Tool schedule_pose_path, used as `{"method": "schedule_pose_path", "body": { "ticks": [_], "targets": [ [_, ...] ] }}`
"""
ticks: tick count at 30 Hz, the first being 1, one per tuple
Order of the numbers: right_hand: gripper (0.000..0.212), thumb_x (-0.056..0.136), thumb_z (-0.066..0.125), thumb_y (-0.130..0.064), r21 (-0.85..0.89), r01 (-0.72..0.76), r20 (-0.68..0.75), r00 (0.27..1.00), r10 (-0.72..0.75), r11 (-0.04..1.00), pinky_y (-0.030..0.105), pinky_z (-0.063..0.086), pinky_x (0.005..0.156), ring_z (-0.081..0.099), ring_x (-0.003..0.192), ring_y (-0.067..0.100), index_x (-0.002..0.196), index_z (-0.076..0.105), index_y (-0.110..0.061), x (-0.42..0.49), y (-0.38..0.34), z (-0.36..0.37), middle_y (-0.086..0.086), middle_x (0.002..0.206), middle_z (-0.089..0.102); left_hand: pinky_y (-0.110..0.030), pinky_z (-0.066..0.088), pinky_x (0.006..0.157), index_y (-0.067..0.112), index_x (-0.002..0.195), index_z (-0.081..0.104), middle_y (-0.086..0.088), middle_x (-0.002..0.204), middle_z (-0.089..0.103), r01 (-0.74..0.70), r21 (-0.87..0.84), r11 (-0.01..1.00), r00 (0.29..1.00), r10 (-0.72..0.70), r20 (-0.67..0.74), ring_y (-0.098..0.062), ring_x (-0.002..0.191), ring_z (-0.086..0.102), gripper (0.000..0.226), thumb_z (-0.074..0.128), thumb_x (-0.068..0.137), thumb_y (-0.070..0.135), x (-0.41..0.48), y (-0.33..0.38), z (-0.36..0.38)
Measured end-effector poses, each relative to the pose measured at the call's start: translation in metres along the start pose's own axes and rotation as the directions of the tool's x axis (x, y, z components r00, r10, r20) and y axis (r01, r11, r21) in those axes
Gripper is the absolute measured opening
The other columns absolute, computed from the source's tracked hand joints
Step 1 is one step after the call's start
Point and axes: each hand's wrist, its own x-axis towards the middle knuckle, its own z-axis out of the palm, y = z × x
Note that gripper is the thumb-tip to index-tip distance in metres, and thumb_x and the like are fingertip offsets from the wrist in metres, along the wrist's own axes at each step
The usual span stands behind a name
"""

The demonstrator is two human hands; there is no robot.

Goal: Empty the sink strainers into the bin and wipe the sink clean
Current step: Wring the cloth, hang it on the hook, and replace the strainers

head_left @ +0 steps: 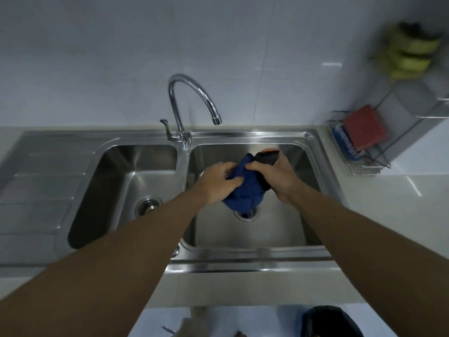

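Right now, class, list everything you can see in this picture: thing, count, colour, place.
sink basins: two, steel, in the counter
tap: one, chrome, behind the divider
strainer: one, steel, left basin drain
cloth: one, blue, above the right basin drain
wire rack: one, counter, right
brush: one, blue, in rack
pad: one, red, in rack
bin: one, black, floor
left hand: grips cloth
right hand: grips cloth

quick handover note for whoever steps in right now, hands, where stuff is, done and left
Left hand and right hand both grip the blue cloth, bunched over the right basin.
Left basin: strainer sits in its drain. Right drain is partly hidden by the cloth.
Bin on the floor, lower right.
Whether the strainers have been emptied cannot be told. Left: wiping both basins.
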Motion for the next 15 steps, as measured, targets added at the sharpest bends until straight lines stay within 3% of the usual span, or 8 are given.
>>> {"method": "schedule_pose_path", "body": {
  "ticks": [3,6,9,11,15],
  "targets": [
    [0.035,0.079,0.08,-0.01,0.017,-0.01,0.065,0.998,0.009,1.0,0.041,0.056,0.092,0.066,0.104,0.026,0.11,0.066,-0.007,-0.015,-0.034,-0.011,0.015,0.109,0.069,-0.048,0.055,0.092,0.011,0.112,0.069,-0.01,0.103,0.073,-0.05,0.023,0.998,0.999,0.05,0.01,-0.026,0.099,0.069,0.02,0.062,0.095,0.019,-0.009,0.027,-0.009],
    [0.011,0.077,0.072,-0.008,-0.068,0.036,0.148,0.989,-0.026,0.997,0.038,0.051,0.073,0.063,0.086,0.023,0.085,0.07,-0.016,-0.029,-0.061,-0.025,0.007,0.086,0.068,-0.047,0.055,0.088,0.01,0.1,0.065,-0.01,0.096,0.07,-0.086,0.069,0.994,0.996,0.088,-0.031,-0.028,0.093,0.067,0.01,0.06,0.093,0.015,-0.015,0.048,-0.02],
    [0.015,0.062,0.07,-0.012,-0.128,0.071,0.074,0.995,-0.062,0.989,0.032,0.046,0.064,0.057,0.077,0.02,0.073,0.065,-0.02,-0.04,-0.081,-0.039,0.001,0.071,0.061,-0.035,0.05,0.07,0.011,0.082,0.061,-0.006,0.083,0.065,-0.14,0.045,0.989,0.978,0.145,-0.147,-0.012,0.074,0.06,0.005,0.06,0.086,0.009,-0.022,0.068,-0.033],
    [0.021,0.059,0.07,-0.012,-0.167,0.063,0.041,0.998,-0.057,0.984,0.032,0.05,0.06,0.059,0.076,0.022,0.078,0.066,-0.018,-0.043,-0.09,-0.049,0.003,0.073,0.062,-0.027,0.044,0.064,0.016,0.073,0.055,0.002,0.081,0.058,-0.191,0.075,0.979,0.96,0.203,-0.195,-0.002,0.068,0.054,0.014,0.062,0.083,0.011,-0.023,0.081,-0.04],
    [0.021,0.068,0.074,-0.013,-0.285,0.002,0.134,0.99,0.038,0.959,0.039,0.06,0.066,0.069,0.083,0.028,0.087,0.066,-0.016,-0.045,-0.111,-0.063,0.011,0.09,0.066,-0.023,0.046,0.06,0.022,0.08,0.059,0.006,0.081,0.065,-0.215,0.057,0.975,0.957,0.222,-0.188,-0.01,0.07,0.061,0.006,0.063,0.081,0.019,-0.018,0.105,-0.051]
  ]
}}
